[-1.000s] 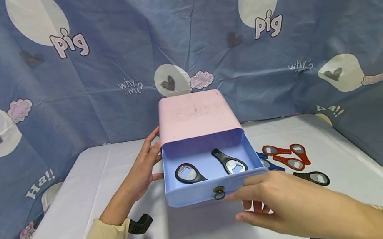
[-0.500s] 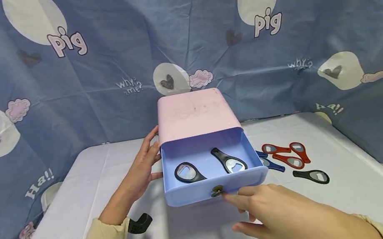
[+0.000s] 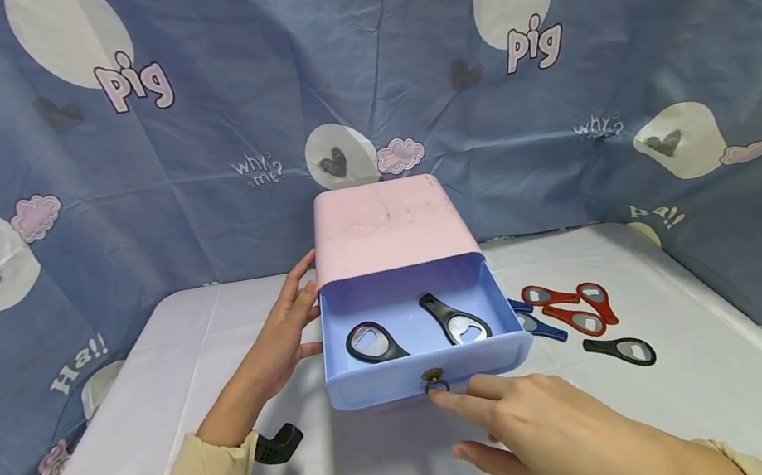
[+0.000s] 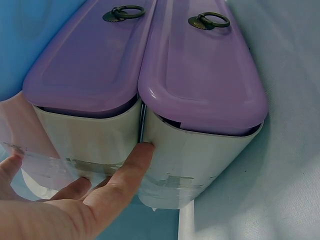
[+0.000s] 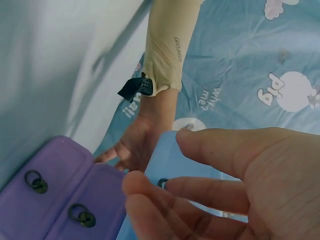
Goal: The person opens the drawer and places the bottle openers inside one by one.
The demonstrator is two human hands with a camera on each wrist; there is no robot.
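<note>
A drawer box with a pink casing [image 3: 387,228] stands mid-table, its blue drawer [image 3: 405,380] pulled out. Two black bottle openers, a left one [image 3: 371,343] and a right one [image 3: 457,320], lie in the drawer. My left hand [image 3: 278,343] has its fingers against the box's left side; in the left wrist view its fingertips touch cream casings around purple drawers [image 4: 205,65]. My right hand [image 3: 548,420] reaches in from the front right, its index fingertip at the ring pull [image 3: 437,385] on the drawer front. Its thumb stands apart, and the right wrist view shows its fingers loosely bent.
Right of the box lie red bottle openers [image 3: 576,320], blue ones [image 3: 541,327] partly behind the drawer, and a black one [image 3: 621,350]. A printed blue cloth [image 3: 197,134] hangs behind the white table [image 3: 226,305].
My right hand has moved left, bringing its index finger from beside the ring to the ring itself. The ring tilted on the way and now hangs down. My left hand has stayed put.
</note>
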